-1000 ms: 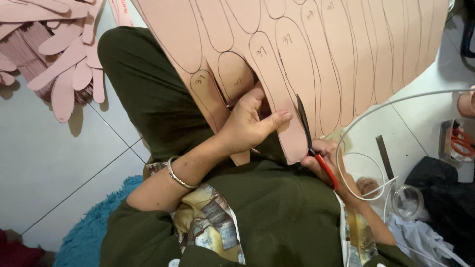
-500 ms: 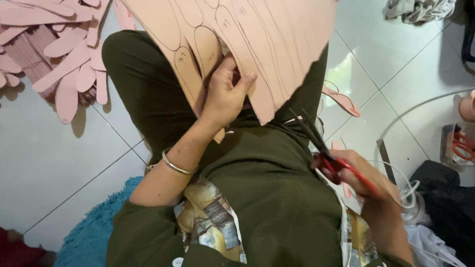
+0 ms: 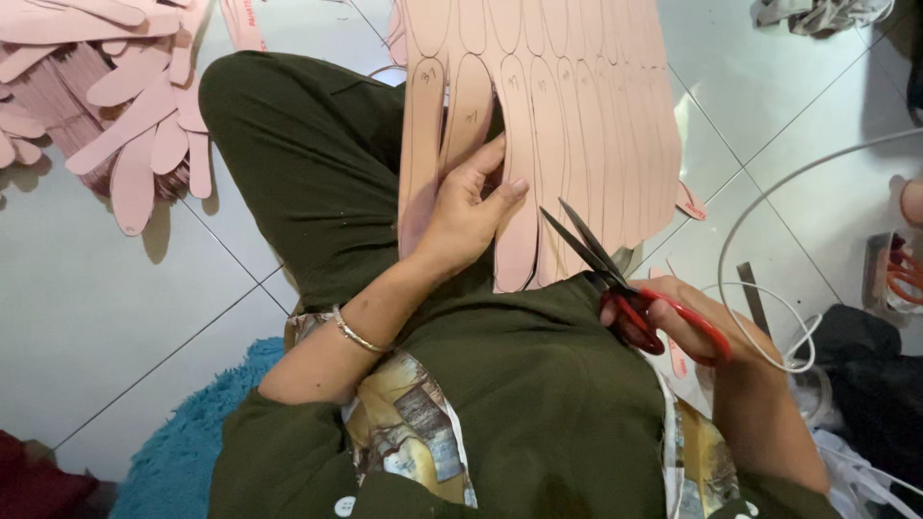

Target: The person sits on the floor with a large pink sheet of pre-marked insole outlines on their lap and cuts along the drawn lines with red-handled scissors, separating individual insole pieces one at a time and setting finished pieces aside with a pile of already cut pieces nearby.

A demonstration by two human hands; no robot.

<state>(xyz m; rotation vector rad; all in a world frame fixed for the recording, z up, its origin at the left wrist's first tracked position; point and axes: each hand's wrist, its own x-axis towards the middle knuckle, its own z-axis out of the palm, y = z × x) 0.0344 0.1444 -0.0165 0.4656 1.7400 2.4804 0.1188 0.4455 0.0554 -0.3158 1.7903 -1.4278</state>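
A large pink sheet (image 3: pixel 577 106) drawn with insole outlines lies over my lap, its lower edge cut into strips. My left hand (image 3: pixel 471 207) grips the sheet near its lower left, thumb on top. My right hand (image 3: pixel 673 322) holds red-handled scissors (image 3: pixel 615 274); the black blades are spread apart and point up-left at the sheet's bottom edge, just below it. A metal bangle (image 3: pixel 356 334) circles my left wrist. My legs in dark green trousers (image 3: pixel 308 163) are folded under the sheet.
A pile of cut pink insole shapes (image 3: pixel 115 106) lies on the white tiled floor at upper left. A blue shaggy mat (image 3: pixel 183 452) is at lower left. A white cable (image 3: pixel 769 279) loops at right, near dark cloth and a small box with orange bands (image 3: pixel 899 274).
The sheet has been turned and shifted right across my lap, and my left hand regripped it. The scissors came off the sheet, then rose back toward its bottom edge with blades spread.
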